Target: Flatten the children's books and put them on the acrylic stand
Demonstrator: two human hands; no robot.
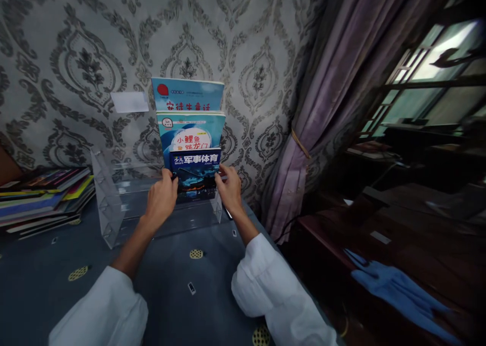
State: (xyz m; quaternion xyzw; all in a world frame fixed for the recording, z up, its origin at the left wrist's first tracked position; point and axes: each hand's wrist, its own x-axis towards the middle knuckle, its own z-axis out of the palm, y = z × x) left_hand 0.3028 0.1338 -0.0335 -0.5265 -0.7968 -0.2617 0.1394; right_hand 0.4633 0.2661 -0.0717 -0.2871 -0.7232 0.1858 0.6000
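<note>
A dark blue book (196,176) stands upright on the front of a clear tiered rack (108,197). My left hand (162,193) grips its left edge, fingers curled behind the cover. At its right edge, my right hand (229,185) pinches the cover with the thumb in front. Behind the dark book rises a light blue book (166,132) with a white oval on its cover. Farther back and higher stands another blue book (188,94) with red lettering. The lower parts of both rear books are hidden.
A pile of books (45,194) lies left of the rack on the blue-grey tabletop (167,305). White paper (129,102) sticks to the patterned wall. On the right hang a tied purple curtain (292,169) and, lower down, a blue cloth (398,290).
</note>
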